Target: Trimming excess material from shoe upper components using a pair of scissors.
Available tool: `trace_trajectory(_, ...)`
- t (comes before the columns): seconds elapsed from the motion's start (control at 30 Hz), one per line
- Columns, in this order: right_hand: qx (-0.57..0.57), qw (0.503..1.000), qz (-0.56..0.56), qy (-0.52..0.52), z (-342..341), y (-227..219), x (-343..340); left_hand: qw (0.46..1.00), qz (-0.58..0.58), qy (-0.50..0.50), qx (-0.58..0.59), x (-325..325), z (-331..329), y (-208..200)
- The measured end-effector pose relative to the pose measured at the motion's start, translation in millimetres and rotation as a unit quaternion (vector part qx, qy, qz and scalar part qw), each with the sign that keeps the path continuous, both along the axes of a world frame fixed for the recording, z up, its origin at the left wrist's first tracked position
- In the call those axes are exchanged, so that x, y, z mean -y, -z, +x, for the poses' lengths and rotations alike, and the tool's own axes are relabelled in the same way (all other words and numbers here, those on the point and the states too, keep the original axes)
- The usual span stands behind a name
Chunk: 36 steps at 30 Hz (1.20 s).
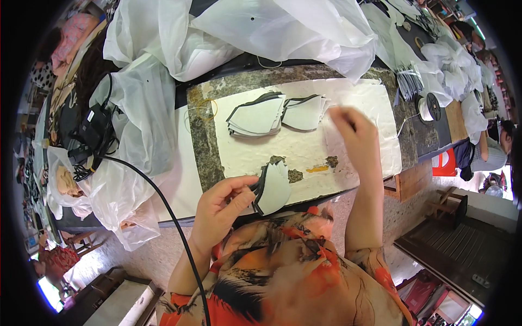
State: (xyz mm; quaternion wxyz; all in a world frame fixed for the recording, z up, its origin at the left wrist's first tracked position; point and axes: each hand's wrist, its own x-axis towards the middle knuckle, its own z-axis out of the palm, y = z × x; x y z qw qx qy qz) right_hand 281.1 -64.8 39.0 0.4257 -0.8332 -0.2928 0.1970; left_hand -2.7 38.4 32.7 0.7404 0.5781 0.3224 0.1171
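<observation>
My left hand [224,202] pinches a small stack of curved white pieces with black edges [276,187] by its left side, at the near edge of the work surface. Farther off, two more piles lie side by side: a larger white-and-black pile [256,116] on the left and a smaller pile [304,113] next to it. My right hand [354,126] is just right of the smaller pile, fingers curled together and slightly blurred. Whatever its fingertips may grip is too small to make out. Under the piles lies a worn white sheet [359,103].
Crumpled translucent plastic bags [283,30] cover the far side, with another bag [141,119] at the left. A black cable [157,187] runs from a black adapter [93,130] across my left forearm. A thread spool [429,107] stands to the right.
</observation>
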Motion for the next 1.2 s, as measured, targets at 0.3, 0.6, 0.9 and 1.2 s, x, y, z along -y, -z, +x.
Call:
trace_trajectory(0.3, 0.003, 0.894, 0.13, -0.429, -69.7, -8.7, 23.4, 0.984, -0.171, 0.013, 0.046, 9.4, 22.2, -15.1)
trace_trajectory(0.6, 0.012, 0.881, 0.125, -0.456, -84.9, -8.6, 23.4, 0.96, -0.268, -0.021, 0.075, 9.6, 15.0, -9.9)
trace_trajectory(0.9, -0.202, 0.932, 0.014, -0.299, -94.5, -14.9, 36.8, 0.991, -0.129, -0.004, -0.041, 28.3, -2.4, 1.7)
trace_trajectory(1.2, -0.276, 0.924, -0.01, -0.264, -97.0, -5.0, 47.9, 0.849, 0.526, 0.015, -0.04, 51.2, -2.4, 29.7)
